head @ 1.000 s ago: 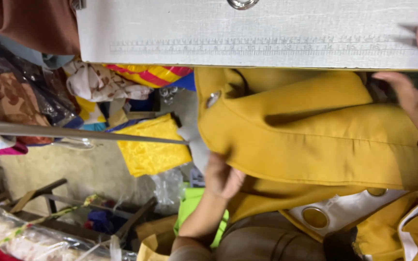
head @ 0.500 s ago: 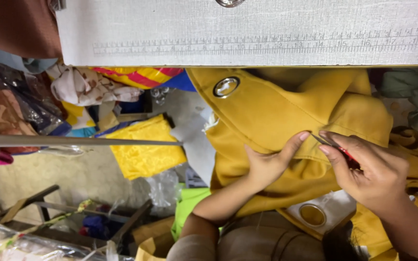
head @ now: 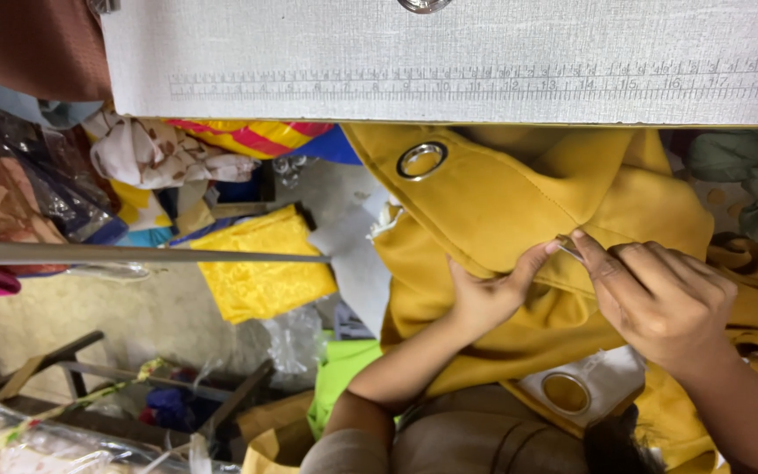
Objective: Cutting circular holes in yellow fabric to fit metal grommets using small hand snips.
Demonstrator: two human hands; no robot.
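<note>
A mustard-yellow curtain [head: 502, 202] with a metal eyelet [head: 421, 161] hangs off the edge of a white table [head: 449, 44] and bunches over my lap. My left hand [head: 484, 294] grips a fold of the yellow fabric, its thumb stretched along the crease. My right hand [head: 660, 298] is closed around a small metal cutting tool [head: 568, 247], whose tip touches the same fold just beside my left thumb. Lower down, a second eyelet [head: 565, 392] sits in a white lining strip.
The white table carries a printed ruler scale [head: 484, 86] along its near edge. A grey metal rod [head: 133, 254] runs across the left. Yellow cloth [head: 256, 268], patterned fabrics [head: 160, 154], plastic bags and wooden frames [head: 72, 377] crowd the floor at left.
My right hand came down from the table edge onto the curtain fold with the tool. My left hand moved up to the same fold and gripped it.
</note>
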